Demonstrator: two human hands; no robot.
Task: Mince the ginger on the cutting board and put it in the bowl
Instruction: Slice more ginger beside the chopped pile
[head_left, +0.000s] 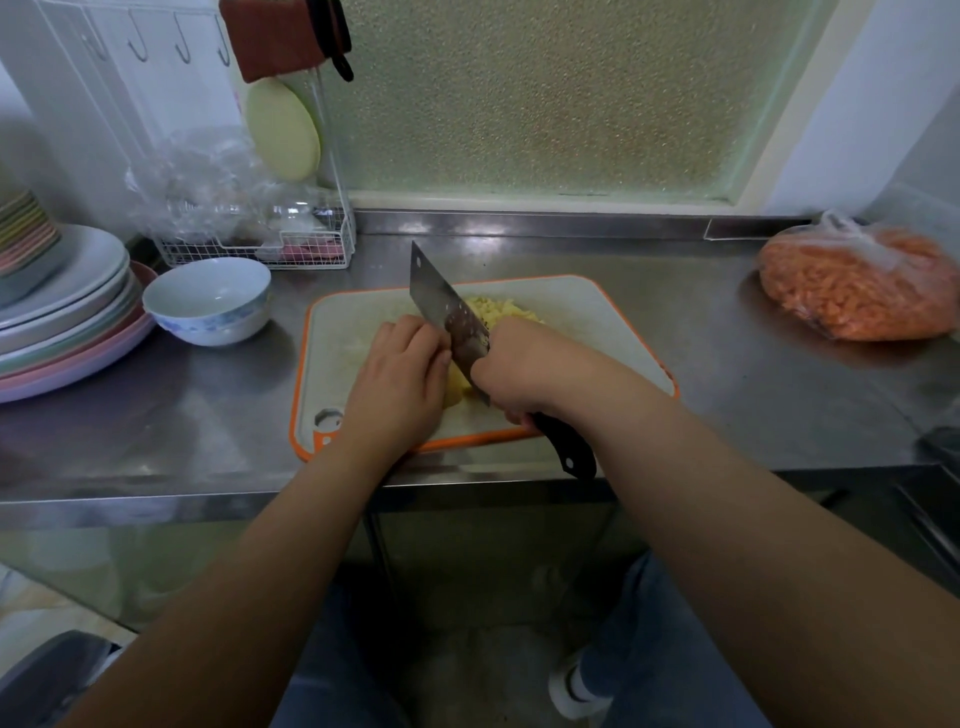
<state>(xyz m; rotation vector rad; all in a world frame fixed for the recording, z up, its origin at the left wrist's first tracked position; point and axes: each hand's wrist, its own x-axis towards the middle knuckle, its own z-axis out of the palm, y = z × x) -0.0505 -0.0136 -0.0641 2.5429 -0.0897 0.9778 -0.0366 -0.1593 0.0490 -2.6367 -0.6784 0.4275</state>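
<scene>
The right hand (511, 371) is wrapped around the black handle of a cleaver (447, 317) whose blade slants toward 11 o'clock over the cutting board (587, 306), while the left hand (400, 374) curls its fingers down on a pale piece of ginger (453, 391) just beside the blade. Minced ginger (501, 309) lies heaped at 12 o'clock of the right hand. The empty bowl (208, 301) stands on the desk (727, 374) at 9 o'clock of the board, beside stacked plates (67, 312).

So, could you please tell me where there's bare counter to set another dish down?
Bare steel lies between the cutting board and the orange bag, and in front of the bowl. The far-left corner, with stacked plates and wire rack, is crowded.
</scene>
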